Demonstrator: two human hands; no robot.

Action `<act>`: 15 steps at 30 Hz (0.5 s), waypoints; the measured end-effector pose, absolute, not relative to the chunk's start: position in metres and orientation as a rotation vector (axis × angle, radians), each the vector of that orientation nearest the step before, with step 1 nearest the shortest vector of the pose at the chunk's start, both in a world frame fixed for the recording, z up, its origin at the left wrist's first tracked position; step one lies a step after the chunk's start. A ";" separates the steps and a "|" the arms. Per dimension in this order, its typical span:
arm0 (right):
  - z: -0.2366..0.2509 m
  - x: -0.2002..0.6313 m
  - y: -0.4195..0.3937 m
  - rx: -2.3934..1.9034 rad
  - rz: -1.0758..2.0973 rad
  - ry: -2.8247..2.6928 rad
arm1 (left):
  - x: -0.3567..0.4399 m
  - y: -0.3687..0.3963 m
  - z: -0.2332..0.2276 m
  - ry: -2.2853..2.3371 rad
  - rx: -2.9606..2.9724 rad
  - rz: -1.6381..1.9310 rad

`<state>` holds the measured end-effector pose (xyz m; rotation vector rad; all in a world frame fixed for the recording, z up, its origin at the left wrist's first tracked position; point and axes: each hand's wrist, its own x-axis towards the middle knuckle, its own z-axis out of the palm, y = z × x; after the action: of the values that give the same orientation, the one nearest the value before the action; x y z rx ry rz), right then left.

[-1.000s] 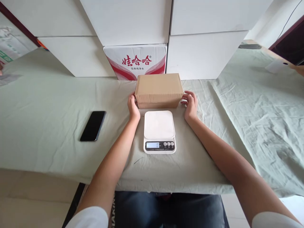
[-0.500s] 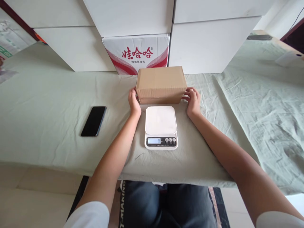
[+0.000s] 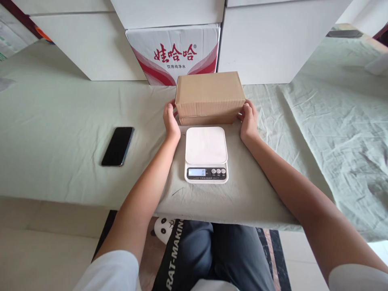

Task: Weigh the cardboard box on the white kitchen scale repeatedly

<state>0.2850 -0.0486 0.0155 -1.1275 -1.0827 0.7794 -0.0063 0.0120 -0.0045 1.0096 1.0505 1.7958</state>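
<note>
A brown cardboard box [image 3: 209, 91] is gripped between my two hands, just behind the kitchen scale. My left hand [image 3: 171, 121] presses on its left end, the fingers partly hidden behind the corner. Against the right end lies my right hand [image 3: 249, 121], its fingers curled at the side and partly out of sight. The white digital kitchen scale [image 3: 206, 146] sits in front of the box, between my forearms. Nothing lies on its platform, and the lit display reads 0. Whether the box's underside touches the cloth I cannot tell.
A black smartphone [image 3: 117, 146] lies to the left on the green cloth [image 3: 60, 133]. Behind the brown box stands a white carton with red lettering [image 3: 174, 52], among large white boxes [image 3: 254, 48]. The table's front edge runs above my lap.
The view has tilted down a little, so the table items sit higher in the picture. Both hands stay on the cardboard box, which looks slightly nearer and turned a little.
</note>
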 end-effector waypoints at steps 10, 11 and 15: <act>0.028 0.280 -0.056 -1.080 0.703 -1.251 | -0.004 0.002 0.007 0.989 1.043 1.877; 0.031 0.281 -0.057 -1.070 0.659 -1.265 | -0.007 -0.001 0.014 0.996 1.081 1.898; 0.050 0.283 -0.083 -1.033 0.542 -1.375 | -0.020 -0.021 0.048 0.961 1.185 2.010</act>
<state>0.2826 -0.0829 0.0498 -1.0327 -1.3750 0.5422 -0.0195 -0.0214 0.0485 1.1854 0.9607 2.0102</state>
